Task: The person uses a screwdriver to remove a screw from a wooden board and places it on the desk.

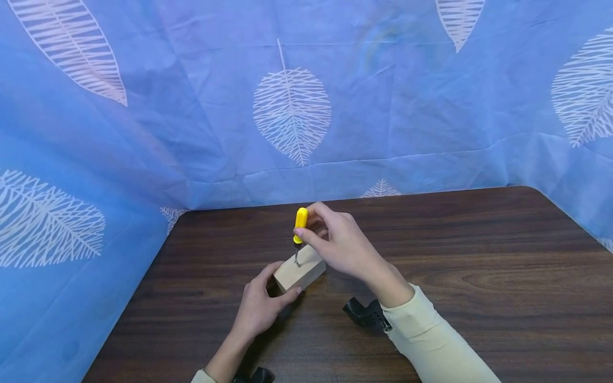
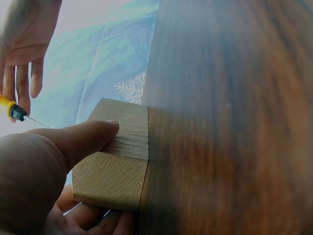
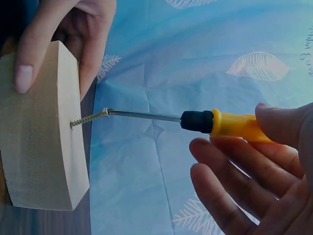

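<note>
A pale wooden block (image 1: 300,274) lies on the dark table, and my left hand (image 1: 261,303) grips its near left end between thumb and fingers. In the right wrist view a screw (image 3: 89,118) stands tilted in the block's upper face, most of its thread exposed. The tip of a screwdriver (image 3: 146,115) meets the screw head, its shaft at a slight angle to the screw. My right hand (image 1: 342,242) pinches the yellow handle (image 1: 300,223) between thumb and forefinger. The other right fingers (image 3: 230,171) are spread loosely below the handle in that view.
The dark wood-grain table (image 1: 455,255) reaches back to a blue cloth (image 1: 364,106) with white leaf prints, which also hangs at both sides. Black wrist devices (image 1: 366,313) sit by the right cuff and the left wrist, low over the table.
</note>
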Motion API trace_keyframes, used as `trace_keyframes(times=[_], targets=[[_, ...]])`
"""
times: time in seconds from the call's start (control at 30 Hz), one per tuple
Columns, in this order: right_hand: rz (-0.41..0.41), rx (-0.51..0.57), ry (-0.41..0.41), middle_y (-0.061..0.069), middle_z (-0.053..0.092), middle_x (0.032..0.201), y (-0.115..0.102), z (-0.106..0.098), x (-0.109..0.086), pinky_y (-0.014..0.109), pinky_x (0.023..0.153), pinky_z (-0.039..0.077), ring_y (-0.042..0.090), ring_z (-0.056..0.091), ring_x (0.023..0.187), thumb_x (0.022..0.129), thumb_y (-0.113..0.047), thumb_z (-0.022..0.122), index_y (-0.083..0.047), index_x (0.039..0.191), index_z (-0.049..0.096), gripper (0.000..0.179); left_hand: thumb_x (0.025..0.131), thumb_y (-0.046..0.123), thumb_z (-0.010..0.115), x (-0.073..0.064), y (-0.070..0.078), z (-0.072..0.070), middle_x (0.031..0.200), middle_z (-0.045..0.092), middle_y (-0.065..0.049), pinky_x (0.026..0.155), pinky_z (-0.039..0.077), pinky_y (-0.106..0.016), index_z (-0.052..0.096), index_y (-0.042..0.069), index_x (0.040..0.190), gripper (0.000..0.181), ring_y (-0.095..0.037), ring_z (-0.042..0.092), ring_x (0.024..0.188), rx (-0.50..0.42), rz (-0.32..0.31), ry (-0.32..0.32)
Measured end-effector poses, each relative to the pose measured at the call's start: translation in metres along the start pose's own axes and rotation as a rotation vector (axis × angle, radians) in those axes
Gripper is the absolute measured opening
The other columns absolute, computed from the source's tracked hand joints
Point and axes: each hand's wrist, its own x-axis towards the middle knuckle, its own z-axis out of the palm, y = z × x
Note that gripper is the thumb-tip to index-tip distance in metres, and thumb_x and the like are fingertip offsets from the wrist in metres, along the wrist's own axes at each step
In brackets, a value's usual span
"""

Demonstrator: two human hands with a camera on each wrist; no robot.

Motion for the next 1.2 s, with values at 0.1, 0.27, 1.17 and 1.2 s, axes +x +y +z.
trace_keyframes(times=[0.1,0.27,1.17,1.2], targets=[[0.0,-0.003,0.008,-0.002,0.08,0.104,-0.001,0.0015,-0.0001,0.029,0.082,0.061,0.01,0.073,0.095,0.101,-0.019,0.077,-0.014,0.118,0.068,0.02,0.088,0.028,0.091,-0.0003,-0.0006,0.0,0.133,0.074,-0.007,0.097,0.051,-0.052,0.068,0.021,0.138,0.056,-0.026,0.066,0.117,0.0,-0.001,-0.002],[-0.013,-0.015,0.009,0.0,0.079,0.106,-0.0013,0.0019,0.0002,0.028,0.083,0.062,0.011,0.073,0.094,0.103,-0.017,0.075,-0.012,0.119,0.07,0.018,0.088,0.027,0.091,0.0005,-0.0005,-0.0005,0.132,0.074,-0.007,0.096,0.051,-0.05,0.068,0.021,0.138,0.056,-0.026,0.066,0.116,-0.003,0.009,0.0],[-0.017,-0.092,-0.045,0.004,0.078,0.111,0.0005,-0.0016,-0.0004,0.033,0.08,0.059,0.015,0.073,0.093,0.108,-0.017,0.066,-0.009,0.126,0.064,0.02,0.088,0.028,0.091,0.0,-0.0007,0.0003,0.133,0.074,-0.007,0.096,0.052,-0.051,0.068,0.021,0.139,0.056,-0.026,0.067,0.116,-0.014,0.01,-0.002],[-0.014,-0.093,-0.048,0.004,0.078,0.111,0.0007,-0.0017,-0.0005,0.033,0.081,0.06,0.014,0.073,0.094,0.108,-0.016,0.066,-0.008,0.128,0.062,0.022,0.088,0.028,0.091,-0.0003,-0.0008,0.0004,0.133,0.074,-0.007,0.097,0.052,-0.051,0.068,0.021,0.139,0.056,-0.026,0.066,0.116,-0.015,0.006,-0.001]])
